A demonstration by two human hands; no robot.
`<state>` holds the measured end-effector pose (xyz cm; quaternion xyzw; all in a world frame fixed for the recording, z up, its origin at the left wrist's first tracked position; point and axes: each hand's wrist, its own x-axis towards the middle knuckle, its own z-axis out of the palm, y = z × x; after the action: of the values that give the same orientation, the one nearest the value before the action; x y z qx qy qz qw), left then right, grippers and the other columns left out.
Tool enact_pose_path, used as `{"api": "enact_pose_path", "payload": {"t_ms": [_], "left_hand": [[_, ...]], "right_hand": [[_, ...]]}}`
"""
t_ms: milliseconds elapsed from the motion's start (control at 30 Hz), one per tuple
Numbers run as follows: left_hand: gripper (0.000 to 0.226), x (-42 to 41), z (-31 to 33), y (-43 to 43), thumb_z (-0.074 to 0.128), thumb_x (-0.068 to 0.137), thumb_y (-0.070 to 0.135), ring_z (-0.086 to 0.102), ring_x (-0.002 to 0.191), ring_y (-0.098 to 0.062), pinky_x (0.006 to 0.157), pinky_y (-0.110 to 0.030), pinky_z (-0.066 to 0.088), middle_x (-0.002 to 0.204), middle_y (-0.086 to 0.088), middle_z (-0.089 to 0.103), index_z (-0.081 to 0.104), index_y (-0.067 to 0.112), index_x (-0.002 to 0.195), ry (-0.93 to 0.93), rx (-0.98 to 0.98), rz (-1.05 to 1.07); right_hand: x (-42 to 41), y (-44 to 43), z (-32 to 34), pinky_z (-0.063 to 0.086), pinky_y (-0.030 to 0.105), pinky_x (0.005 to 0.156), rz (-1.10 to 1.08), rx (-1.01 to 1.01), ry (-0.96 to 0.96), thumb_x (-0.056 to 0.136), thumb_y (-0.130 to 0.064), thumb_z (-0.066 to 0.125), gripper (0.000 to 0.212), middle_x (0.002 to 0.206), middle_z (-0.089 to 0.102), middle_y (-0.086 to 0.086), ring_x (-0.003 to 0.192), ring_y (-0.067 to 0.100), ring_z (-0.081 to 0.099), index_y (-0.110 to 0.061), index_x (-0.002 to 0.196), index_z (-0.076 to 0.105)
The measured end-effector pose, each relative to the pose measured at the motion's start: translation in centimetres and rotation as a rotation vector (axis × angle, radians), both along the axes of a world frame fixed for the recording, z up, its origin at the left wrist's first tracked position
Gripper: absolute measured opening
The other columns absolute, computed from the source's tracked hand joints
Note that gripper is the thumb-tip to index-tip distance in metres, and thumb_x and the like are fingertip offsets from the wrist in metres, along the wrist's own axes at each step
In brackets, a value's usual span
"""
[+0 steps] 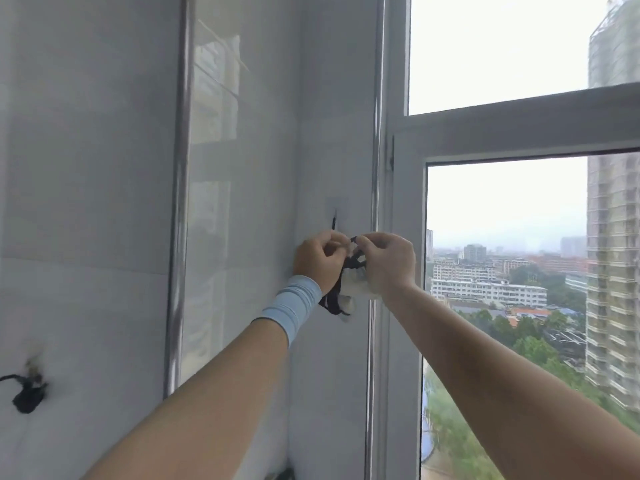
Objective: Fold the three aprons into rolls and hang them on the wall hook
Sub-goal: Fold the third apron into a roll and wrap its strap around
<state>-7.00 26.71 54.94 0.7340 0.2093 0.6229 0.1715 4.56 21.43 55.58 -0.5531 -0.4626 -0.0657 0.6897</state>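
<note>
Two bare forearms reach up and forward from the bottom of the view, meeting just below a small dark hook (334, 220) fixed on a pale tiled wall (242, 168).

The left hand (317, 259) sits directly under the hook, back of the hand towards the camera, wrist bent slightly upward. Its fingers are curled in tight and its thumb and forefinger are pressed together. The grip is clenched, and it seems to pinch the end of a dark strap (353, 261), though blur makes this hard to confirm. A light blue wristband (292, 306) wraps the forearm below that hand.

The right hand (386, 263) is just right of the hook and a little below it, level with the left hand and almost touching it. Its knuckles face the camera and its fingertips pinch a loop of the same strap, so this grip is grasping the strap too.

The apron (349, 289), a small white rolled bundle bound with dark straps, hangs below the hook between the two wrists, partly tucked under the heel of the right hand. Whether the strap is already over the hook cannot be told.

Right of the hook stands a white-framed window (519, 133) showing city buildings and trees. Far below and left of the hook, a black fitting (29, 396) with a cable sits on the wall.
</note>
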Motion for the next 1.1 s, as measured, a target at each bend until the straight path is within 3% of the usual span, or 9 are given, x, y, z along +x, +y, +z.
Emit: {"api": "enact_pose_path", "payload": {"t_ms": [133, 233, 433, 667, 767, 900, 1000, 1100], "left_hand": [[0.013, -0.2, 2.7, 2.5, 0.071, 0.084, 0.021, 0.07, 0.084, -0.01, 0.079, -0.017, 0.055, 0.094, 0.004, 0.076, 0.079, 0.021, 0.094, 0.021, -0.06, -0.045], [0.011, 0.0, 4.4, 4.2, 0.073, 0.084, 0.023, 0.069, 0.079, -0.008, 0.065, -0.004, 0.05, 0.093, 0.003, 0.076, 0.079, 0.022, 0.093, -0.004, -0.103, -0.026], [0.016, 2.0, 7.7, 8.2, 0.064, 0.088, 0.02, 0.069, 0.088, -0.012, 0.082, -0.022, 0.055, 0.098, 0.005, 0.075, 0.078, 0.023, 0.095, -0.017, -0.086, 0.09], [0.024, 3.2, 7.1, 11.3, 0.058, 0.087, 0.014, 0.069, 0.09, -0.014, 0.081, -0.019, 0.052, 0.1, 0.005, 0.075, 0.078, 0.026, 0.094, 0.062, -0.148, 0.116], [0.022, 3.0, 6.1, 11.4, 0.06, 0.085, 0.017, 0.068, 0.089, -0.011, 0.08, -0.019, 0.053, 0.097, 0.009, 0.075, 0.078, 0.029, 0.092, 0.049, -0.134, 0.087], [0.019, 2.8, 5.4, 11.2, 0.06, 0.088, 0.023, 0.067, 0.09, -0.012, 0.085, -0.027, 0.054, 0.099, 0.009, 0.075, 0.078, 0.03, 0.092, 0.081, -0.138, 0.037], [0.021, 2.4, 5.2, 10.8, 0.057, 0.089, 0.027, 0.067, 0.091, -0.014, 0.085, -0.03, 0.055, 0.099, 0.009, 0.074, 0.077, 0.033, 0.093, 0.137, -0.125, 0.061], [0.025, 1.9, 4.9, 10.7, 0.051, 0.09, 0.03, 0.067, 0.093, -0.018, 0.086, -0.033, 0.055, 0.101, 0.008, 0.074, 0.076, 0.037, 0.095, 0.203, -0.119, 0.085]], "right_hand": [[0.3, 2.1, 3.2, 0.054, 0.027, 0.069, -0.057, -0.006, -0.041, 0.086, -0.03, 0.068, 0.01, 0.076, 0.07, -0.017, 0.077, 0.004, 0.065, -0.028, 0.08, 0.077], [0.1, 3.9, 4.6, 0.053, 0.026, 0.065, -0.09, -0.022, -0.068, 0.085, -0.033, 0.067, 0.012, 0.075, 0.069, -0.017, 0.074, 0.003, 0.064, -0.028, 0.079, 0.076], [0.5, 7.7, 7.7, 0.047, 0.023, 0.053, -0.116, -0.022, -0.058, 0.085, -0.028, 0.065, 0.01, 0.077, 0.069, -0.013, 0.067, 0.006, 0.063, -0.026, 0.078, 0.072], [1.8, 10.3, 8.2, 0.038, 0.019, 0.046, -0.207, -0.167, -0.156, 0.083, -0.028, 0.066, 0.02, 0.066, 0.068, -0.003, 0.061, 0.016, 0.064, -0.02, 0.066, 0.072], [2.0, 10.2, 7.1, 0.029, 0.017, 0.038, -0.204, -0.198, -0.172, 0.083, -0.019, 0.064, 0.033, 0.05, 0.055, -0.004, 0.045, 0.013, 0.05, -0.018, 0.05, 0.062], [1.9, 9.1, 5.9, 0.022, 0.019, 0.035, -0.214, -0.286, -0.219, 0.083, -0.014, 0.061, 0.045, 0.038, 0.038, -0.007, 0.04, 0.013, 0.037, -0.018, 0.04, 0.047], [1.1, 7.8, 5.2, 0.027, 0.025, 0.045, -0.225, -0.318, -0.398, 0.094, -0.029, 0.053, 0.046, 0.05, 0.047, -0.004, 0.055, 0.019, 0.047, -0.021, 0.049, 0.048], [0.9, 7.1, 3.5, 0.038, 0.03, 0.064, -0.324, -0.244, -0.659, 0.097, -0.039, 0.045, 0.034, 0.087, 0.056, 0.001, 0.078, 0.021, 0.05, -0.017, 0.08, 0.064]]}}
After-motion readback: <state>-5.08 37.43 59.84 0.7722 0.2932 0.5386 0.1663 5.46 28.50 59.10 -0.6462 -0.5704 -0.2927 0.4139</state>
